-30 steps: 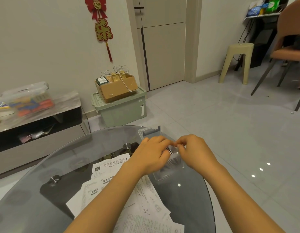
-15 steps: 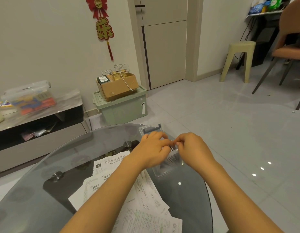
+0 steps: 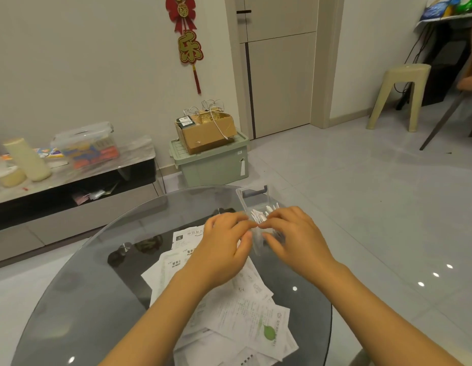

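1. The left hand (image 3: 224, 241) and right hand (image 3: 295, 233) are meeting over the clear plastic box (image 3: 252, 192). The box is standing near the far right rim of the glass bench (image 3: 97, 273), just beyond the printed leaflets (image 3: 245, 307).
2. Both hands' fingers are curling inward, their tips pinching a small white slip (image 3: 257, 227) between them; its shape is too blurred to tell.
3. It is probably going in among the upright white packets (image 3: 266, 211) inside the box. A light pinch near its edges is advisable, so it is not crumpling.
4. Lowering it straight down is safest, since the box looks light and a sideways push risks sliding it towards the rim.
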The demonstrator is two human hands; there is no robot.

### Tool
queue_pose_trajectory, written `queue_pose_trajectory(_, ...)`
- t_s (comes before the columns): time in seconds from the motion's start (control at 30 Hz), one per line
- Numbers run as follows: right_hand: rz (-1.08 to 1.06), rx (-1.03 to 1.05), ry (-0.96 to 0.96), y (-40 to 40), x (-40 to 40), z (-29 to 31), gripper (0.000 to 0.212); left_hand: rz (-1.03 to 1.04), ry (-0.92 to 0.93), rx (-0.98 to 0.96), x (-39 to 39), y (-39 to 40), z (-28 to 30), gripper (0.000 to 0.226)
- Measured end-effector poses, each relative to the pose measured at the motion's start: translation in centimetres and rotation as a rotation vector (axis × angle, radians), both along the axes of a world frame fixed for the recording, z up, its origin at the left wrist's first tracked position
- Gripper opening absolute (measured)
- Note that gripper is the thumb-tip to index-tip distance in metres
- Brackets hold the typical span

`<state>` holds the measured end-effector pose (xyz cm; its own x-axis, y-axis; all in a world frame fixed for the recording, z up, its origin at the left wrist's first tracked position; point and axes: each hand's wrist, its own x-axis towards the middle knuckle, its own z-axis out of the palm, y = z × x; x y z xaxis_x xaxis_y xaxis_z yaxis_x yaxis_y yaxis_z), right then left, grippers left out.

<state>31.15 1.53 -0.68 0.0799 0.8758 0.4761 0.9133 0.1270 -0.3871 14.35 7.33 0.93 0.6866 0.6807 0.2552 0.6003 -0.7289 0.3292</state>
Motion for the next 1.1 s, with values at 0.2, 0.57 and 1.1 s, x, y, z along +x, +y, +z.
queue_pose_trajectory(0.2,0.191,-0.138,-0.101,-1.6,-2.0,-1.2,0.028,0.045,0.115,-0.112,-4.3,-3.9,-1.6,0.047)
queue_pose_trajectory(0.57,0.427,-0.425,-0.166,-2.0,-3.5,-3.1,0.027,0.065,0.252,-0.153,-8.5,-6.0,-4.2,0.076)
queue_pose_trajectory(1.1,0.564,-0.596,-0.109,-1.5,-4.0,-2.8,0.036,0.075,0.171,-0.305,-9.8,-4.2,-5.5,0.076)
